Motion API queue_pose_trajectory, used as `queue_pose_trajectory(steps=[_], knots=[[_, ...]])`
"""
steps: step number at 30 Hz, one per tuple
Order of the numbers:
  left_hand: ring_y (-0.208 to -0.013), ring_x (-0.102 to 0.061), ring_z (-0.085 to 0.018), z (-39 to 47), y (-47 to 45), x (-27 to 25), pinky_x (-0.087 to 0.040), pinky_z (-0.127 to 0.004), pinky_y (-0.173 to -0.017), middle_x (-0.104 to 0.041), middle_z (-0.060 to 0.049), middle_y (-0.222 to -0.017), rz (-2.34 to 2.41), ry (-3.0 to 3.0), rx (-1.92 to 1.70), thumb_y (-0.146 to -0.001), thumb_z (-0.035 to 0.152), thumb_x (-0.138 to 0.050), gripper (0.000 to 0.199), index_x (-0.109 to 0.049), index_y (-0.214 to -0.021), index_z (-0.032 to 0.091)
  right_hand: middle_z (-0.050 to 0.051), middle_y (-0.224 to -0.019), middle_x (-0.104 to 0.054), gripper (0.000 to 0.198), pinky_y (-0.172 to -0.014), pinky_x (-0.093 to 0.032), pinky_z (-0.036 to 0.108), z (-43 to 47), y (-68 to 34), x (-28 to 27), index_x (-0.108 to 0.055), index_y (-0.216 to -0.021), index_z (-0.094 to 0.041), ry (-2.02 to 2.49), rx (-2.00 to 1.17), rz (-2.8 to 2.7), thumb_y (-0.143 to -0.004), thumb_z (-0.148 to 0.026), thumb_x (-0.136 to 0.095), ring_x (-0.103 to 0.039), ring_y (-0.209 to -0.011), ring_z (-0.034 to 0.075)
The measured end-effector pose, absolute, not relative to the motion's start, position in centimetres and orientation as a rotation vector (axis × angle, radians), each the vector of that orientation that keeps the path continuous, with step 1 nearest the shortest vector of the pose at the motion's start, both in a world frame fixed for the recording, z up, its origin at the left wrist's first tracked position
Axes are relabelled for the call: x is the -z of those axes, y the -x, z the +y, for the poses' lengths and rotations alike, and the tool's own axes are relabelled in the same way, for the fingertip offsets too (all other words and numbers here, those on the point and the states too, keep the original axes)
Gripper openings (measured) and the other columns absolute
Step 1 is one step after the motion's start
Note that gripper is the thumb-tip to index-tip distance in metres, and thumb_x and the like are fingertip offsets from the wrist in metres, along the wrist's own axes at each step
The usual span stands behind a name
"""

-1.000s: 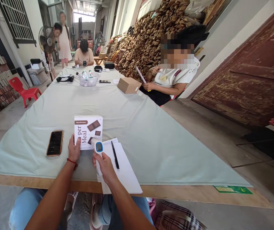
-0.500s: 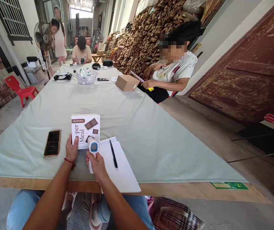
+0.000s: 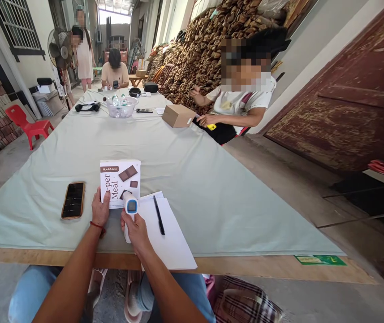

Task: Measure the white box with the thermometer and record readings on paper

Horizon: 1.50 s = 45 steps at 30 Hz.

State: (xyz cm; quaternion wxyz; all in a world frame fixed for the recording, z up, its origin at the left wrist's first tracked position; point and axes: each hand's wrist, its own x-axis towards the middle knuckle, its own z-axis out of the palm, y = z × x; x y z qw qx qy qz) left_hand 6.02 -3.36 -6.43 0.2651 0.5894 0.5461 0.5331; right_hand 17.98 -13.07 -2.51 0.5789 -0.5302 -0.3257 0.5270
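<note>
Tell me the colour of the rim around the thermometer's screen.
Blue, around the thermometer's screen; the head view shows it best.

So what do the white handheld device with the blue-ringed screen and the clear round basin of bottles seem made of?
White handheld device: probably hard plastic, smooth finish; its shell looks evenly moulded. Clear round basin: likely glossy plastic; its wall looks see-through, though glass is possible.

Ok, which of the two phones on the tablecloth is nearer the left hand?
The smartphone with the orange-brown edge, lying just left of the left hand; the other phone lies far off, beside the clear plastic basin.
</note>
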Motion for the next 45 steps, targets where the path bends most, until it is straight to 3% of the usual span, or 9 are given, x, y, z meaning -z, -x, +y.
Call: queue_pose_trajectory(steps=[9,15,24,32,38,45], knots=[[-0.103,-0.062,-0.026,-3.3,-6.0,6.6,-0.049,-0.041,-0.092,-0.069,-0.010,-0.104,1.490,-1.568,-1.433,-0.088,0.057,-0.051,0.049,-0.063,-0.118,0.019,-0.005,-0.053,-0.054,0.029,-0.050,-0.037,0.026,-12.9,-17.9,2.9,-0.056,-0.070,-0.021,1.221,-1.254,-0.721,-0.070,-0.049,-0.065,-0.047,-0.049,0.012],[-0.103,-0.061,-0.027,-3.4,-6.0,6.4,-0.047,-0.042,-0.093,-0.069,-0.010,-0.105,1.482,-1.554,-1.432,-0.087,0.059,-0.050,0.052,-0.063,-0.118,0.019,-0.004,-0.049,-0.051,0.033,-0.046,-0.034,0.026,-13.1,-17.8,2.5,-0.053,-0.060,-0.021,1.261,-1.226,-0.740,-0.071,-0.050,-0.065,-0.044,-0.046,0.012],[-0.101,-0.061,-0.027,-3.5,-6.0,6.2,-0.046,-0.044,-0.094,-0.068,-0.010,-0.104,1.456,-1.565,-1.431,-0.087,0.060,-0.049,0.053,-0.062,-0.119,0.020,-0.004,-0.053,-0.053,0.029,-0.051,-0.036,0.026,-13.1,-17.8,2.4,-0.056,-0.070,-0.021,1.228,-1.251,-0.704,-0.069,-0.049,-0.065,-0.046,-0.051,0.013],[-0.110,-0.060,-0.026,-3.8,-6.3,5.9,-0.047,-0.041,-0.096,-0.067,-0.010,-0.115,1.397,-1.530,-1.473,-0.087,0.056,-0.053,0.051,-0.059,-0.122,0.018,-0.003,-0.060,-0.056,0.021,-0.058,-0.038,0.026,-14.0,-18.9,0.7,-0.055,-0.066,-0.021,1.169,-1.344,-0.754,-0.071,-0.041,-0.061,-0.049,-0.059,0.014],[-0.114,-0.060,-0.027,-3.8,-6.3,5.9,-0.047,-0.041,-0.098,-0.064,-0.012,-0.122,1.368,-1.427,-1.498,-0.080,0.053,-0.065,0.062,-0.052,-0.129,0.018,-0.002,-0.061,-0.056,0.027,-0.062,-0.039,0.027,-15.4,-20.9,-2.3,-0.057,-0.066,-0.020,1.125,-1.235,-0.819,-0.073,-0.045,-0.063,-0.048,-0.062,0.014],[-0.109,-0.063,-0.028,-3.7,-5.7,4.4,-0.049,-0.043,-0.095,-0.066,-0.012,-0.119,1.244,-1.394,-1.368,-0.071,0.054,-0.072,0.066,-0.054,-0.123,0.017,-0.001,-0.063,-0.055,0.028,-0.060,-0.038,0.027,-16.9,-24.4,-4.8,-0.058,-0.069,-0.020,1.132,-1.111,-0.763,-0.072,-0.047,-0.065,-0.047,-0.061,0.014]])
